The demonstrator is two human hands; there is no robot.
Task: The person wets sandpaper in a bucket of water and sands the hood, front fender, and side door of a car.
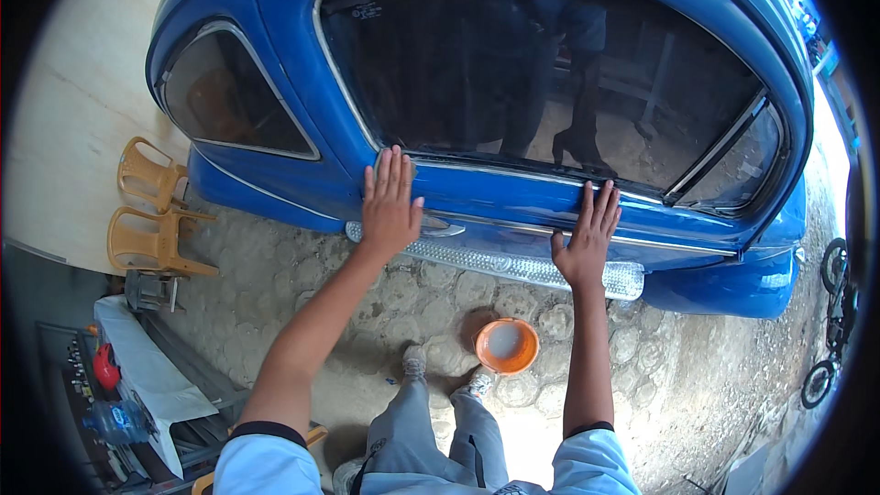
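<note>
A blue car with rounded bodywork and dark side windows fills the upper view. My left hand lies with fingers stretched over the lower left corner of the large window. The edge of a small yellow-green pad shows beneath those fingers, mostly hidden by them. My right hand rests flat on the blue door panel just under the chrome window trim, its fingers apart and nothing in it. On the paving between my arms stands an orange bucket of cloudy grey liquid.
Two tan plastic chairs stand at the left beside a pale wall. A rack at lower left carries a white sheet, a clear blue water jug and a red object. A silver ribbed running board juts out below the door. A motorcycle stands far right.
</note>
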